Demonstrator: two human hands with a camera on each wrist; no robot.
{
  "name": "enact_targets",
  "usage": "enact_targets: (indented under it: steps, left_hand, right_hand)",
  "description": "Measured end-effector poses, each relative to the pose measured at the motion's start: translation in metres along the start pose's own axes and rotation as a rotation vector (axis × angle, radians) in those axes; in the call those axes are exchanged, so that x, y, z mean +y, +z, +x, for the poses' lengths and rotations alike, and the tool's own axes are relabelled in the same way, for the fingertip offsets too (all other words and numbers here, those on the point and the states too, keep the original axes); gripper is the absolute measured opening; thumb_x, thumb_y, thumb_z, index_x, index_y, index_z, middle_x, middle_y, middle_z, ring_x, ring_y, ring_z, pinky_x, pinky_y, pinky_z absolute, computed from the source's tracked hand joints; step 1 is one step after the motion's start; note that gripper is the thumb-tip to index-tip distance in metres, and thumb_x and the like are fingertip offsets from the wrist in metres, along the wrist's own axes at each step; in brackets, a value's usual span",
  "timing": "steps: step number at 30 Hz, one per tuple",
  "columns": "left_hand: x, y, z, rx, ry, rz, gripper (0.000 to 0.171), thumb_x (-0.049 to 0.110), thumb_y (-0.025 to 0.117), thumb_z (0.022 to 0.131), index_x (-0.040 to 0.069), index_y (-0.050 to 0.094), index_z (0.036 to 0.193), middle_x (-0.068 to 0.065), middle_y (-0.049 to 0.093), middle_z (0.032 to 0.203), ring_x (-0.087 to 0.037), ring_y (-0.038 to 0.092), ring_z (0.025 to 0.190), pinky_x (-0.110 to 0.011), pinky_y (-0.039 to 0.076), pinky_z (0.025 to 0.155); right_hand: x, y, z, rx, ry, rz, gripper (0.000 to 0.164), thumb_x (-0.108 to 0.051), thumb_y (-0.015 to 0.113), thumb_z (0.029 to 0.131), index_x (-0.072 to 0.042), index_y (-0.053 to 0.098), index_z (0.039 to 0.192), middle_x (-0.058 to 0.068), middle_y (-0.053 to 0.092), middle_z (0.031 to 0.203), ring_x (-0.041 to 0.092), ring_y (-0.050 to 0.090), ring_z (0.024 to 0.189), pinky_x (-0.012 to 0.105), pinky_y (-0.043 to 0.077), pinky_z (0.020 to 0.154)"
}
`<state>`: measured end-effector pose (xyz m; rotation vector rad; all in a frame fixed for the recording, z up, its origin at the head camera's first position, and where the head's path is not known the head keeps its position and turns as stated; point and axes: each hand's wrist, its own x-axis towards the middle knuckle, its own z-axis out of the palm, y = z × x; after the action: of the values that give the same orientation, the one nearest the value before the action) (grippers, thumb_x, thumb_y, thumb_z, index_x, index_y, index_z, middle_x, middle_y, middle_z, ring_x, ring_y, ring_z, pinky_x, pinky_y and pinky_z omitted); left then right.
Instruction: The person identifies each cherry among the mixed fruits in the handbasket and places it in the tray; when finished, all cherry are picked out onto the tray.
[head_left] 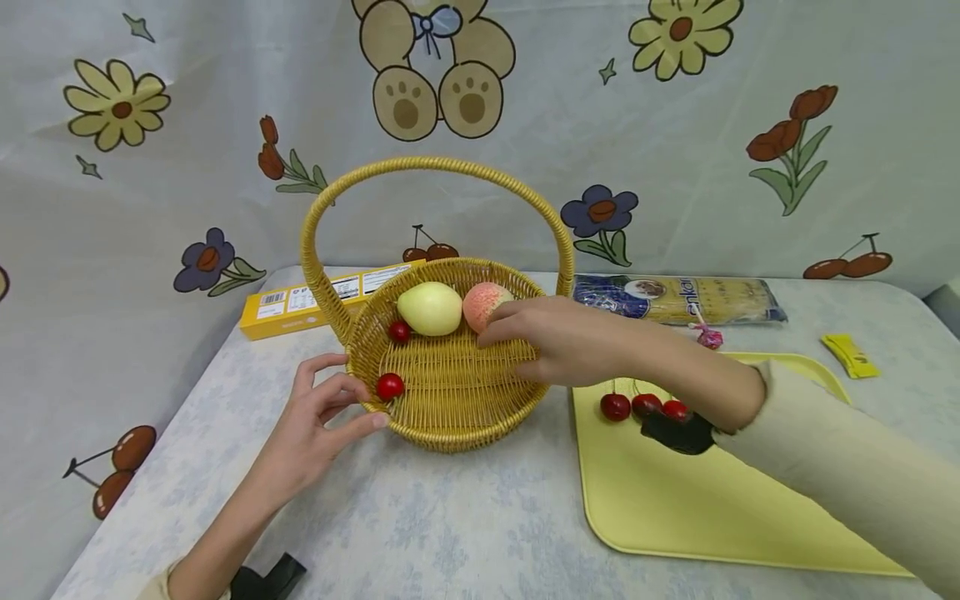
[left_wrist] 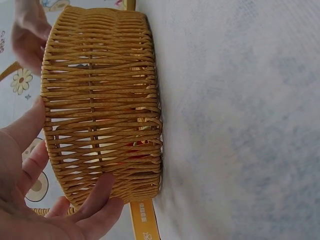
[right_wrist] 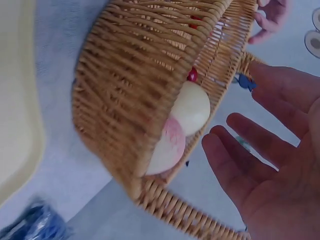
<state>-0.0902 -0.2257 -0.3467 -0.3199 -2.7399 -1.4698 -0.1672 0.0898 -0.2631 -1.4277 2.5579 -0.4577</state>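
A yellow wicker basket (head_left: 450, 437) with a tall arched handle stands on the table. Inside lie a pale yellow-green pear (head_left: 431, 308), a pink peach (head_left: 483, 302) and two red cherries (head_left: 390, 387). My left hand (head_left: 318, 417) holds the basket's left front side; in the left wrist view its bent fingers (left_wrist: 97, 200) touch the woven wall and the thumb meets the rim. My right hand (head_left: 562, 337) hovers over the basket's right side, near the peach. The right wrist view shows that hand's fingers (right_wrist: 255, 140) loosely bent with nothing between them.
Right of the basket lies a yellow tray (head_left: 675, 508) with several cherries (head_left: 615, 407), partly under the right forearm. Behind are a yellow box (head_left: 288, 312), a noodle-like packet (head_left: 720, 300) and a pink-wrapped lollipop (head_left: 708, 337). A small yellow packet (head_left: 850, 356) lies far right.
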Motion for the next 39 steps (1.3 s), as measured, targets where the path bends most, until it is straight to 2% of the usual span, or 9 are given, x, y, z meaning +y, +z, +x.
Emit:
enact_targets:
  steps: [4,9,16,21,24,28,32,35,39]
  left_hand:
    - [-0.001,0.0,-0.001,0.001,-0.008,-0.006,0.022,0.021,0.078,0.087,0.007,0.062,0.094,-0.011,0.024,0.145,-0.024,0.063,0.107,-0.049,0.046,0.1]
    - [-0.002,0.0,0.0,-0.01,-0.006,-0.024,0.021,0.021,0.077,0.088,0.008,0.062,0.094,-0.011,0.023,0.146,-0.027,0.062,0.109,-0.05,0.046,0.099]
    - [-0.002,0.001,0.002,-0.017,-0.002,-0.057,0.02,0.018,0.077,0.089,0.007,0.061,0.094,-0.012,0.022,0.145,-0.031,0.062,0.11,-0.058,0.044,0.099]
    - [-0.002,0.003,0.004,-0.026,0.008,-0.068,0.021,0.02,0.077,0.089,0.008,0.06,0.095,-0.011,0.022,0.145,-0.03,0.062,0.11,-0.059,0.043,0.098]
    - [-0.002,0.003,0.004,-0.026,0.019,-0.059,0.02,0.019,0.076,0.089,0.009,0.06,0.095,-0.011,0.022,0.145,-0.03,0.062,0.109,-0.059,0.043,0.098]
    - [-0.003,0.001,0.002,-0.024,0.021,-0.044,0.019,0.018,0.077,0.089,0.01,0.061,0.095,-0.011,0.022,0.145,-0.031,0.061,0.109,-0.059,0.044,0.098]
    - [-0.003,-0.001,0.001,-0.023,0.019,-0.041,0.019,0.018,0.077,0.089,0.01,0.061,0.096,-0.011,0.021,0.145,-0.03,0.061,0.109,-0.058,0.044,0.098]
    - [-0.004,-0.002,0.001,-0.023,0.019,-0.041,0.019,0.018,0.077,0.089,0.009,0.061,0.096,-0.011,0.022,0.145,-0.028,0.061,0.108,-0.057,0.044,0.098]
    - [-0.005,-0.002,0.0,-0.026,0.022,-0.039,0.019,0.018,0.076,0.089,0.009,0.061,0.096,-0.011,0.021,0.145,-0.027,0.061,0.108,-0.056,0.045,0.098]
  right_hand:
    - [-0.007,0.002,0.035,-0.138,-0.036,-0.015,0.043,-0.016,0.072,0.092,-0.009,0.061,0.133,0.005,0.06,0.13,0.02,0.054,0.122,0.038,0.044,0.102]
    - [-0.015,0.005,0.076,-0.304,0.001,-0.024,0.048,-0.013,0.072,0.091,-0.012,0.058,0.137,0.003,0.056,0.137,0.018,0.048,0.128,0.032,0.039,0.107]
    - [-0.017,0.021,0.114,-0.475,0.038,-0.011,0.06,-0.001,0.068,0.089,-0.016,0.051,0.145,-0.003,0.05,0.144,0.015,0.045,0.13,0.032,0.035,0.109]
    - [-0.016,0.029,0.129,-0.511,0.026,0.029,0.066,-0.007,0.075,0.088,-0.016,0.047,0.147,-0.003,0.048,0.146,0.014,0.041,0.135,0.031,0.034,0.111]
    - [-0.016,0.032,0.135,-0.515,-0.003,0.056,0.061,-0.005,0.074,0.088,-0.015,0.051,0.144,-0.002,0.051,0.143,0.012,0.044,0.132,0.028,0.035,0.109]
    - [-0.018,0.037,0.145,-0.493,-0.067,0.121,0.046,-0.001,0.072,0.088,-0.011,0.063,0.132,0.0,0.062,0.125,0.012,0.053,0.111,0.021,0.041,0.096]
    - [-0.022,0.041,0.151,-0.478,-0.079,0.164,0.039,0.004,0.07,0.086,-0.01,0.069,0.123,0.003,0.065,0.11,0.012,0.05,0.092,0.02,0.042,0.079]
    - [-0.025,0.042,0.155,-0.491,-0.052,0.164,0.04,0.005,0.069,0.086,-0.011,0.069,0.123,0.003,0.065,0.112,0.011,0.049,0.091,0.02,0.042,0.078]
    - [-0.025,0.043,0.159,-0.519,-0.032,0.14,0.04,0.005,0.068,0.088,-0.011,0.069,0.124,0.0,0.064,0.116,0.011,0.049,0.098,0.019,0.042,0.085]
